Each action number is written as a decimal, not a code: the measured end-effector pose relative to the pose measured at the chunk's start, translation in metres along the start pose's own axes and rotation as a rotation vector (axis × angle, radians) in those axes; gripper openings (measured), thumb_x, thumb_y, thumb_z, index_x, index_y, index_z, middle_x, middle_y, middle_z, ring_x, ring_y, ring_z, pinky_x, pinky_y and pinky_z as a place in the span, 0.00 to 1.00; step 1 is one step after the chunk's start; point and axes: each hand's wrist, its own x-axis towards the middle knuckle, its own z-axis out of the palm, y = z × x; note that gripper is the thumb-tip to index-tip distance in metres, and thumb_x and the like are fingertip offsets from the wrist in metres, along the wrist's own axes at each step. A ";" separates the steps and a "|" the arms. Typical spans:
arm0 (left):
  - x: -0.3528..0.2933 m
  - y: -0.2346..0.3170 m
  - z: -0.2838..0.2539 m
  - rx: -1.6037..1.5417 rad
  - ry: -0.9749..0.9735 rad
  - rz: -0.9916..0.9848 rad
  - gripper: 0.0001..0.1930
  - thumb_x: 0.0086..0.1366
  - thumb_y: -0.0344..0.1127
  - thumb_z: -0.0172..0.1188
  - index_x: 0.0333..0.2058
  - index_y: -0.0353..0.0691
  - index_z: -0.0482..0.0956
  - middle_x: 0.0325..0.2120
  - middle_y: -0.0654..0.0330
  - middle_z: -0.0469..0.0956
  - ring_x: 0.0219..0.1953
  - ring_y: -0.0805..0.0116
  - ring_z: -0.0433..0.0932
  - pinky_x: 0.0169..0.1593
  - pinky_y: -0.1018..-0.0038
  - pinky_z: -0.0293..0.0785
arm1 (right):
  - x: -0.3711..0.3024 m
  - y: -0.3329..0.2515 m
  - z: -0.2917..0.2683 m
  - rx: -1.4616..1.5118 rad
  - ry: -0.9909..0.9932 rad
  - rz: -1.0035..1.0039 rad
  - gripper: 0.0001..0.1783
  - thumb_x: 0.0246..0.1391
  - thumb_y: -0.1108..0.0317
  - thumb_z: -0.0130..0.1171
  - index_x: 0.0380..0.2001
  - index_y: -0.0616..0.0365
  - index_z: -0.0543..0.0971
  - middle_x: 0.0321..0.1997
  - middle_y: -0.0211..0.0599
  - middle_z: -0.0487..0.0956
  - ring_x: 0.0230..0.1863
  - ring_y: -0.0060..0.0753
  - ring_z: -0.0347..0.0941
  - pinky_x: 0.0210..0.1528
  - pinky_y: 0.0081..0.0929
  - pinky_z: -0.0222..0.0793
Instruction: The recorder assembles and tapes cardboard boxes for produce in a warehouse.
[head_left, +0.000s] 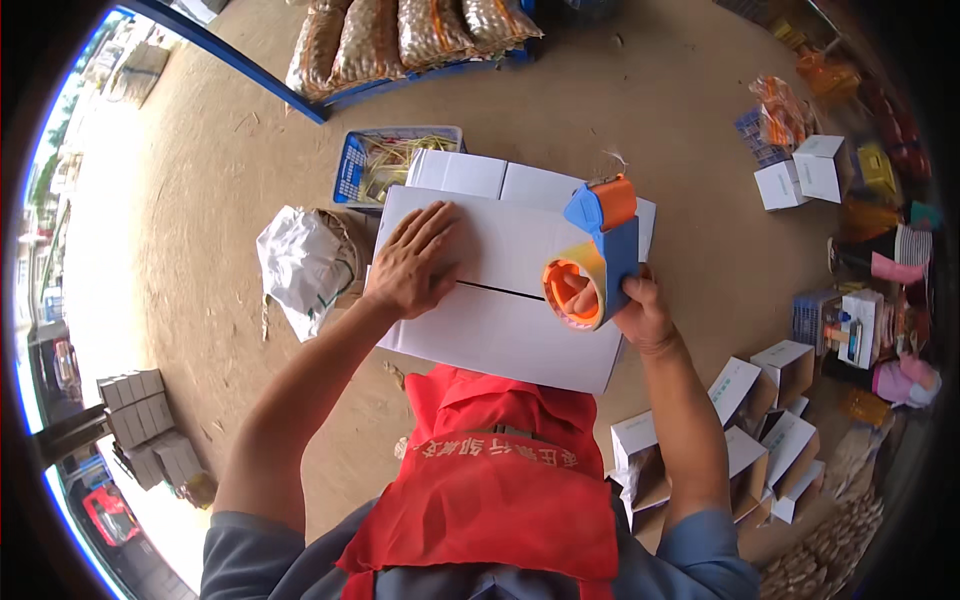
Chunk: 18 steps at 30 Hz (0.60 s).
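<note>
Nearest the camera: red vest (490,480) over grey sleeves, both forearms reaching fwd. Right hand (640,312) is wrapped round the handle of a blue & orange tape dispenser (598,255), fingers curled tight on it; the tape roll faces the camera, and the dispenser sits at the right end of the box seam. Left hand (415,262) lies flat, palm down, fingers slightly spread, pressing the top flap of the white carton (500,330) just above the seam where the flaps meet. The carton sits right in front of the person, approx. centre of view. A 2nd white box (470,172) is behind it, touching or nearly so; hard to tell. Left of the carton: white crumpled sack (300,265). Further back: blue crate (355,165), then mesh sacks (400,35) on a blue pallet. Open small white boxes (760,400) lie at right on the floor.
</note>
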 end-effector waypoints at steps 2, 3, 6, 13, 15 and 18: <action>-0.002 0.003 -0.001 -0.017 0.018 -0.032 0.38 0.63 0.40 0.68 0.71 0.38 0.69 0.77 0.49 0.63 0.80 0.51 0.58 0.82 0.54 0.53 | -0.003 0.007 0.004 -0.109 -0.034 0.102 0.26 0.64 0.57 0.59 0.48 0.73 0.87 0.46 0.50 0.90 0.48 0.42 0.87 0.59 0.41 0.81; -0.002 0.003 -0.001 -0.019 0.021 -0.033 0.37 0.64 0.41 0.68 0.70 0.38 0.69 0.77 0.49 0.62 0.80 0.51 0.58 0.82 0.54 0.53 | -0.001 0.010 0.006 -0.212 -0.050 0.158 0.25 0.64 0.57 0.60 0.48 0.72 0.87 0.46 0.49 0.90 0.49 0.40 0.86 0.59 0.40 0.81; -0.003 0.005 -0.002 -0.049 0.037 -0.023 0.37 0.65 0.43 0.67 0.69 0.36 0.70 0.77 0.49 0.62 0.80 0.52 0.58 0.82 0.54 0.53 | 0.006 0.012 0.017 -0.391 -0.128 0.388 0.23 0.64 0.59 0.63 0.49 0.70 0.87 0.48 0.44 0.90 0.52 0.34 0.85 0.60 0.37 0.80; -0.006 0.004 -0.003 -0.059 0.072 0.001 0.33 0.67 0.48 0.66 0.66 0.34 0.75 0.77 0.48 0.63 0.81 0.53 0.57 0.83 0.55 0.51 | 0.023 -0.002 0.036 -0.385 -0.186 0.463 0.37 0.59 0.49 0.65 0.60 0.71 0.79 0.50 0.50 0.88 0.53 0.39 0.86 0.64 0.39 0.78; -0.007 0.004 -0.002 -0.076 0.089 0.008 0.33 0.66 0.48 0.66 0.65 0.35 0.75 0.77 0.47 0.63 0.80 0.53 0.58 0.83 0.55 0.51 | 0.021 -0.001 0.040 -0.339 -0.176 0.466 0.39 0.57 0.50 0.63 0.61 0.73 0.77 0.50 0.52 0.88 0.52 0.42 0.86 0.65 0.42 0.78; -0.007 0.003 0.000 -0.096 0.112 0.018 0.35 0.64 0.46 0.68 0.66 0.36 0.73 0.77 0.48 0.63 0.80 0.51 0.59 0.82 0.54 0.53 | 0.014 0.004 0.044 -0.297 -0.133 0.442 0.37 0.54 0.55 0.58 0.60 0.75 0.76 0.49 0.53 0.88 0.51 0.45 0.86 0.66 0.45 0.77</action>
